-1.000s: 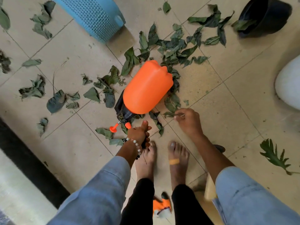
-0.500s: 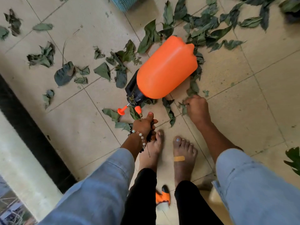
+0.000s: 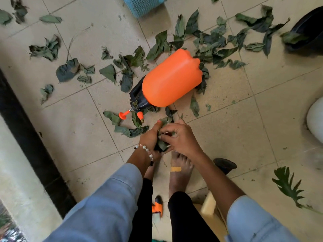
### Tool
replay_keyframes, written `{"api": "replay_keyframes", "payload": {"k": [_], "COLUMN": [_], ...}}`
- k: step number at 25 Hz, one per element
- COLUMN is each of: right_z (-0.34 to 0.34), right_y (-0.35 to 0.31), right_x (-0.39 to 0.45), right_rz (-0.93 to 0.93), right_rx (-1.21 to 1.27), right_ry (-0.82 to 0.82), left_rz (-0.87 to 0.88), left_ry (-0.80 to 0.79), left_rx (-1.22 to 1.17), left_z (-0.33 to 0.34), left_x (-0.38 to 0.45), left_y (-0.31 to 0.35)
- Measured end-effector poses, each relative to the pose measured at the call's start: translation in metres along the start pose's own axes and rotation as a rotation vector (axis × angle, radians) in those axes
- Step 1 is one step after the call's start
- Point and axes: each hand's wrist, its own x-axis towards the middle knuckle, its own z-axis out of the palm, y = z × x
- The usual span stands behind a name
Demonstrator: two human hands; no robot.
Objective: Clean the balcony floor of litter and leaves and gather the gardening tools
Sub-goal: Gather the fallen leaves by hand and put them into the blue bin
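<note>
Dry green leaves [image 3: 212, 42] are scattered over the beige tiled floor. An orange pressure sprayer [image 3: 170, 78] with a black pump head lies on its side among them. Just below its nozzle, my left hand [image 3: 151, 138], wearing a bead bracelet, grips a bunch of leaves [image 3: 161, 144]. My right hand [image 3: 179, 137] meets it from the right, its fingers pinching leaves into the same bunch. Both hands hover above my bare feet.
A blue woven basket [image 3: 144, 5] stands at the top edge. A black pot [image 3: 308, 30] sits top right, a white rounded object [image 3: 315, 119] at the right edge. A split leaf [image 3: 287, 186] lies lower right. A dark ledge [image 3: 29, 137] runs along the left.
My right hand left the floor by the sprayer and came over to my left hand, bringing leaves into the bunch. The view shifted a little.
</note>
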Motion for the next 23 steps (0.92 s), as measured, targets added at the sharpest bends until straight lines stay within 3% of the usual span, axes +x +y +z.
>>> {"api": "replay_keyframes", "payload": {"k": [2,3,4,5,6,7,10,13,15,18,21,23], "right_z": [-0.014,-0.021,-0.023,-0.023,-0.022,-0.018,0.007,0.03,0.029,0.005,-0.023,-0.037], "right_y": [0.009,0.013,0.02,0.029,0.04,0.05,0.066,0.078,0.083,0.083,0.074,0.073], "right_x": [0.009,0.013,0.019,0.026,0.035,0.045,0.067,0.063,0.063,0.072,0.069,0.066], "right_rz": [0.079,0.174,0.254,0.287,0.259,0.202,0.077,-0.087,-0.155,-0.116,0.114,0.243], "right_rx": [0.104,0.24,0.328,0.281,0.076,-0.191,-0.818,-1.163,-1.183,-0.951,-0.514,-0.448], "right_ry": [-0.324,-0.382,-0.325,-0.167,0.007,0.082,-0.172,-0.13,-0.085,-0.097,0.234,0.435], "left_rz": [0.04,0.079,0.112,0.128,0.132,0.138,0.155,0.161,0.177,0.168,0.154,0.149], "left_ry": [0.062,0.097,0.122,0.14,0.16,0.186,0.255,0.24,0.212,0.159,0.137,0.14], "left_rx": [-0.058,-0.04,-0.012,0.011,0.018,0.008,-0.008,-0.009,0.012,0.026,0.054,0.053], "left_z": [-0.012,-0.016,-0.02,-0.023,-0.027,-0.031,-0.044,-0.047,-0.048,-0.046,-0.038,-0.031], "left_x": [0.005,0.006,0.007,0.009,0.012,0.016,0.027,0.032,0.036,0.04,0.038,0.038], "left_y": [-0.003,-0.005,-0.006,-0.007,-0.006,-0.005,-0.003,-0.007,-0.008,-0.006,-0.003,0.0]}}
